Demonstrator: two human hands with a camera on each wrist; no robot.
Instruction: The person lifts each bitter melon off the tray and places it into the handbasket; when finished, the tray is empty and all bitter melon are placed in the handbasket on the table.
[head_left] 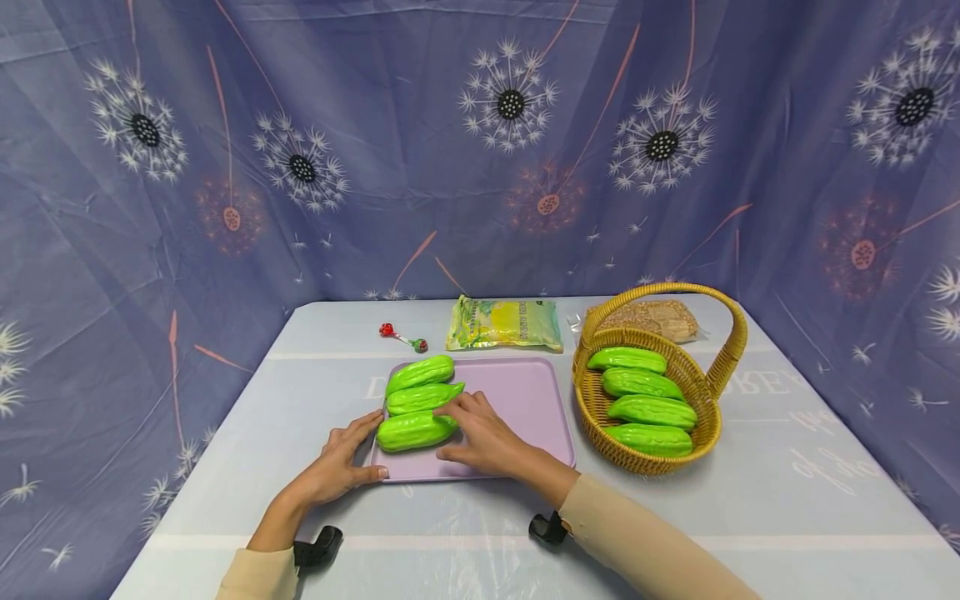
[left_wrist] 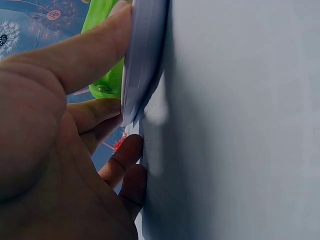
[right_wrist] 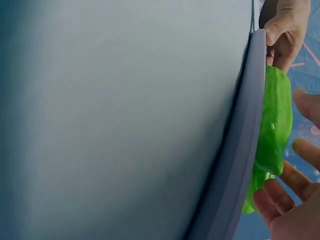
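Three bright green bitter gourds lie side by side on the left part of a lilac tray (head_left: 517, 408) in the head view. The nearest bitter gourd (head_left: 411, 432) lies between the two hands. My left hand (head_left: 339, 463) rests at the tray's front left corner; its thumb (left_wrist: 95, 47) touches the rim in the left wrist view, the fingers extending along the left side. Over the right end of the nearest gourd is my right hand (head_left: 483, 433), fingers loosely bent and thumb apart. In the right wrist view its fingers (right_wrist: 295, 180) are spread beside the gourd (right_wrist: 276, 117), not closed round it.
A woven basket (head_left: 582, 408) with a tall handle stands right of the tray, holding several more bitter gourds. Behind the tray lie a yellow-green packet (head_left: 505, 323) and a small red-and-green-ended item (head_left: 403, 338). A clear-wrapped brown package (head_left: 652, 317) lies behind the basket.
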